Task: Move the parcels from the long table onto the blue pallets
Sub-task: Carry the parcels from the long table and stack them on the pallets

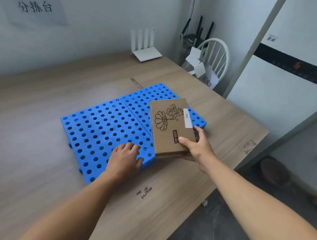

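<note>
On the wooden table (pixel 42 111), two blue pallets (pixel 100 130) lay side by side, edges touching, their tops full of round holes. Over the near right part of the pallets was a flat cardboard parcel (pixel 169 128), printed with a flower drawing and the words POP MART, and with a white label (pixel 187 118) along its right edge. Its near end reached past the pallets' near edge. Whether its underside touched the pallets could not be told.

The right hand (pixel 197 147) gripped the parcel at its near right corner, thumb (pixel 185 140) lying on the top face and the fingers wrapped round the right side and underneath. The left hand (pixel 125 158) rested palm down on the near edge of the pallets, just left of the parcel, fingers loosely bent and holding nothing.

At the table's far edge stood a white router (pixel 146 52) with four upright antennas. Beyond the far right corner was a white chair (pixel 217 56) with loose sheets of paper (pixel 195 63) on it. A paper sign (pixel 35 6) with dark characters hung on the far left wall.
</note>
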